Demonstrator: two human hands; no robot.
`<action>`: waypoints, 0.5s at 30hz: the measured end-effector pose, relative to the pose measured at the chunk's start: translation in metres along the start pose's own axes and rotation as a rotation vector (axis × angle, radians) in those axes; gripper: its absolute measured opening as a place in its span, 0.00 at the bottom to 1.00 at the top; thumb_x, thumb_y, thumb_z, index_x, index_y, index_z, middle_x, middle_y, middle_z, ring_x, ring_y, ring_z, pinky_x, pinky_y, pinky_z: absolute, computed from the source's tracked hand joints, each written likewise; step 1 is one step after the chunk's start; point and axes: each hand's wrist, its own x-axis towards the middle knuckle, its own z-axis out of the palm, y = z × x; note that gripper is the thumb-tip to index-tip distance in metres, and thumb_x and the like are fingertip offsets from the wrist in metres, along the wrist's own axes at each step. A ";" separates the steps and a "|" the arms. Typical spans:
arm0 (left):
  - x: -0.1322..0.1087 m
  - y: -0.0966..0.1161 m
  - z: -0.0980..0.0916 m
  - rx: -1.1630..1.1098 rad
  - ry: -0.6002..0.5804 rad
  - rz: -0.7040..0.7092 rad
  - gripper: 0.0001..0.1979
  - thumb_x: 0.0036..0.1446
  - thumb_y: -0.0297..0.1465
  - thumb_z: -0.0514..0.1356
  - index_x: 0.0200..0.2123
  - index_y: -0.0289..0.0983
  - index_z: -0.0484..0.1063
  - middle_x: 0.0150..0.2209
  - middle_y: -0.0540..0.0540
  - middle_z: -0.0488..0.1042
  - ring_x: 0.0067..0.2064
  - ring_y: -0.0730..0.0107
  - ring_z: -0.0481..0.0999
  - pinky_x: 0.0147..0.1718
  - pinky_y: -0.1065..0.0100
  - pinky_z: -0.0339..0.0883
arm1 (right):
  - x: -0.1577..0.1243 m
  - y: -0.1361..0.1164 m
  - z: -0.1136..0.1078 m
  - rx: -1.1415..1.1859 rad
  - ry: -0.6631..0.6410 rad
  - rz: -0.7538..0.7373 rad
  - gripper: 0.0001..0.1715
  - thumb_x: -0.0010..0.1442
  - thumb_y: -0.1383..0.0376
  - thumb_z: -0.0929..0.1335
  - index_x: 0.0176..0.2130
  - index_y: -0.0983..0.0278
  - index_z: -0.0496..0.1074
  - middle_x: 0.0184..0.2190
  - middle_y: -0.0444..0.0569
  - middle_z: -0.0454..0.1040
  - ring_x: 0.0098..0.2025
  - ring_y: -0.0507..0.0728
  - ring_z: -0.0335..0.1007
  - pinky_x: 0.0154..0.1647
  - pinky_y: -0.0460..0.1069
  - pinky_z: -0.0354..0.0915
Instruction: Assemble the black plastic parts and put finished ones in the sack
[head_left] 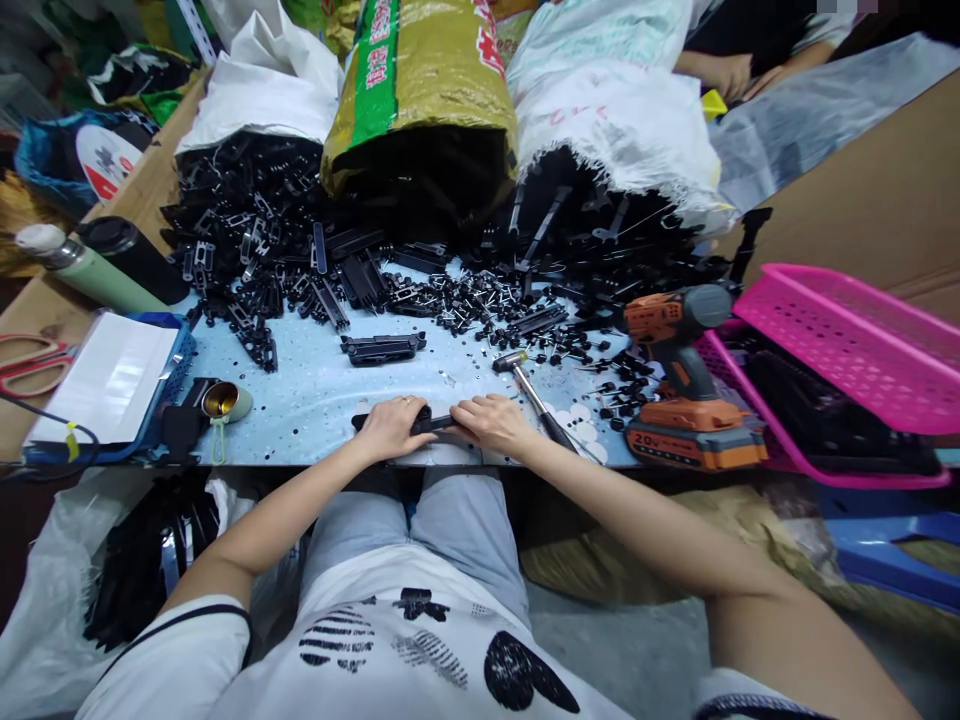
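My left hand (395, 427) is wrapped round a black plastic part (360, 422) near the table's front edge. Close beside it on the right, my right hand (491, 422) has its fingers on the right end of the same dark part. A finished-looking black assembly (383, 348) lies on the light blue tabletop (300, 400) just beyond my hands. To the right of my right hand rests a hammer (534, 392), its head pointing away from me. Small black pins (480, 305) are heaped farther back.
An orange cordless drill (679, 375) and a pink basket (862, 345) stand at the right. Open sacks (427, 90) spill black parts across the back. A small cup (225, 401), blue tray (176, 370) and green bottle (105, 275) are at the left. A person's hands (731, 75) show beyond.
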 end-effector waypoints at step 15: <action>0.202 -0.032 0.037 0.146 0.077 -0.191 0.11 0.55 0.17 0.49 0.37 0.25 0.71 0.39 0.30 0.71 0.43 0.56 0.71 0.42 0.60 0.62 | -0.027 0.048 0.015 0.126 0.112 0.517 0.17 0.66 0.61 0.58 0.44 0.67 0.70 0.39 0.55 0.73 0.41 0.57 0.66 0.38 0.48 0.60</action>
